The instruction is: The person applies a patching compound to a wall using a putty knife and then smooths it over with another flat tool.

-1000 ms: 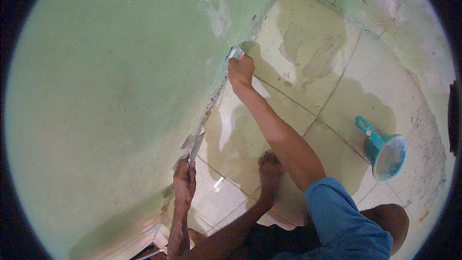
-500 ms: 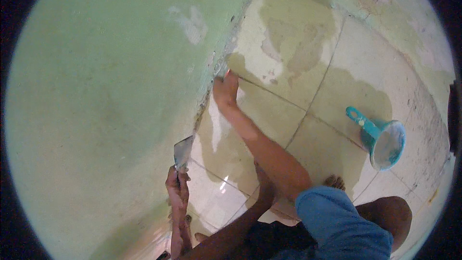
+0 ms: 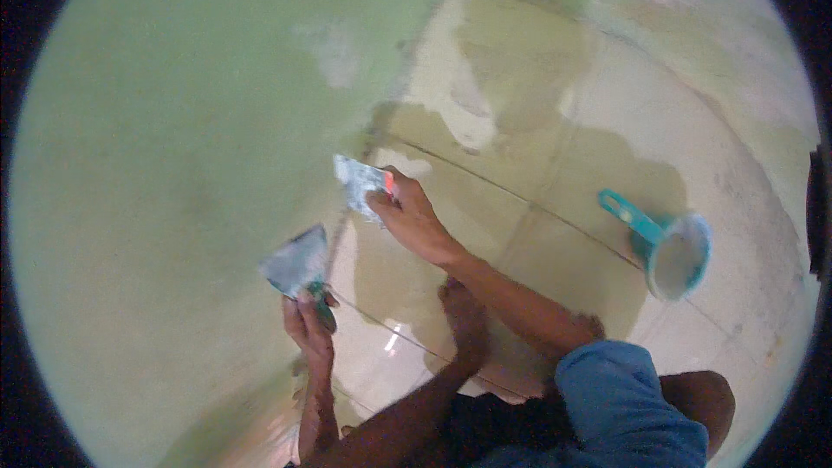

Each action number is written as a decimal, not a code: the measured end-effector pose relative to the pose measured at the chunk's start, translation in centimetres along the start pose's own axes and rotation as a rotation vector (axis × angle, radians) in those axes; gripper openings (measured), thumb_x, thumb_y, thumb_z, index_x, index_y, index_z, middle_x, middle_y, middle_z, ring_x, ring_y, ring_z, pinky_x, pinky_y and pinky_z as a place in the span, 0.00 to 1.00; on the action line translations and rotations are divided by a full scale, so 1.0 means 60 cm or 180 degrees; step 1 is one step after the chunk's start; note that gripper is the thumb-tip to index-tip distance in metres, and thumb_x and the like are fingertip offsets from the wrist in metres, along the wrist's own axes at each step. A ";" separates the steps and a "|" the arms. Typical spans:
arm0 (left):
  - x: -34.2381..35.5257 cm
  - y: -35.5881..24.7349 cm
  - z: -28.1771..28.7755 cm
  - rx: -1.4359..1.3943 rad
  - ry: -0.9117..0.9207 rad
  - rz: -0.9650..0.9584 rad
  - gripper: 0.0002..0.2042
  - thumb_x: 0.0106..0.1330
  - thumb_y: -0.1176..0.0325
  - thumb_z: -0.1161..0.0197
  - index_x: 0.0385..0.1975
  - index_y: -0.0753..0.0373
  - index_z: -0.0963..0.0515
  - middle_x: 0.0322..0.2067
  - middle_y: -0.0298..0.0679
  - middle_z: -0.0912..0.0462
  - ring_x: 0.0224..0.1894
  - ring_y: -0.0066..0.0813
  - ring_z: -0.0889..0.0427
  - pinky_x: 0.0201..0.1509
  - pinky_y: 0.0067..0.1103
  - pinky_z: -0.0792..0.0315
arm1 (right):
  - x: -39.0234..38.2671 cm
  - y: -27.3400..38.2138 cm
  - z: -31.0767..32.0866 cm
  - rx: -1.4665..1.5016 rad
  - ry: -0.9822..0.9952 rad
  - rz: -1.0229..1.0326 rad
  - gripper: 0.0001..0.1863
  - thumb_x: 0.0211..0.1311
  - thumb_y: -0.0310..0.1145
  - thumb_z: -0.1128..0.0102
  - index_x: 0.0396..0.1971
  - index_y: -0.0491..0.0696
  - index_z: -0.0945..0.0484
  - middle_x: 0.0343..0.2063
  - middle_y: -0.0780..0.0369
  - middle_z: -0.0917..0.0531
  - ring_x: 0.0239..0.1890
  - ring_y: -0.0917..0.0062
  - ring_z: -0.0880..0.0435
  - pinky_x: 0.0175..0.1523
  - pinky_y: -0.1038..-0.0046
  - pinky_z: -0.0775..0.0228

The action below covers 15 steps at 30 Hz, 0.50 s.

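I find two scrapers in use, both in front of the wall's foot. The right scraper (image 3: 358,188), pale with smears, appears near the line where the green wall (image 3: 173,156) meets the tiled floor (image 3: 381,256). The left scraper (image 3: 295,258), a grey blade, appears against the wall just below it; the blades are apart, and I cannot tell whether either touches the wall.

The right hand (image 3: 416,218) grasps its scraper, thumb toward the blade; the left hand (image 3: 309,328) grasps the other by its green handle, fingers closed about it.

For sound handling, I judge that both blades should be kept level, smeared faces up, edges clear of each other, with a firm but relaxed wrist.

Count: two scrapers, two hands, one teal tub (image 3: 641,244) with one handle (image 3: 631,217), standing on the floor to the right, well apart from the hands. I also record one blue sleeve (image 3: 607,386) and one plainly visible bare foot (image 3: 465,319). Blur prevents my counting the tiles.
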<state>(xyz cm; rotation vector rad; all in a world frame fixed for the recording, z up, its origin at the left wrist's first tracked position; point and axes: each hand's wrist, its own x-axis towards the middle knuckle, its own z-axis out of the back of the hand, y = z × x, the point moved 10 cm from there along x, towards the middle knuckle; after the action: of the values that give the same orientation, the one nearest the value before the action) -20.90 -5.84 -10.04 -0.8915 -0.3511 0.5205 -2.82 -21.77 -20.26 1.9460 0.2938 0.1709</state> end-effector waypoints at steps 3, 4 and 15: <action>0.020 -0.023 -0.100 -0.0465 0.0490 0.0029 0.12 0.71 0.60 0.54 0.39 0.64 0.31 0.27 0.40 0.22 0.25 0.22 0.24 0.26 0.17 0.34 | 0.003 0.146 0.122 -0.1134 0.0309 0.0309 0.15 0.58 0.38 0.44 0.29 0.38 0.26 0.23 0.61 0.23 0.28 0.78 0.24 0.34 0.73 0.32; 0.023 -0.066 -0.158 -0.0828 0.0589 0.0080 0.13 0.71 0.59 0.54 0.40 0.64 0.32 0.26 0.40 0.23 0.24 0.23 0.24 0.25 0.17 0.34 | 0.012 0.206 0.163 -0.1831 0.0364 0.0505 0.17 0.58 0.40 0.44 0.29 0.37 0.25 0.25 0.60 0.22 0.29 0.77 0.24 0.35 0.73 0.32; -0.049 -0.219 -0.495 -0.0797 0.2833 0.0157 0.16 0.61 0.62 0.38 0.44 0.61 0.30 0.32 0.33 0.24 0.26 0.17 0.27 0.21 0.17 0.34 | -0.271 0.517 0.470 -0.4320 0.0412 -0.0683 0.12 0.51 0.28 0.47 0.37 0.41 0.25 0.25 0.57 0.22 0.26 0.74 0.25 0.33 0.69 0.33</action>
<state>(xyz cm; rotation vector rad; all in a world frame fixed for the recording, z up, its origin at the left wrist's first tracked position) -4.90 -33.37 -17.05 -1.2813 0.4276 0.0858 -7.34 -62.66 -2.10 0.5573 0.3365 0.2614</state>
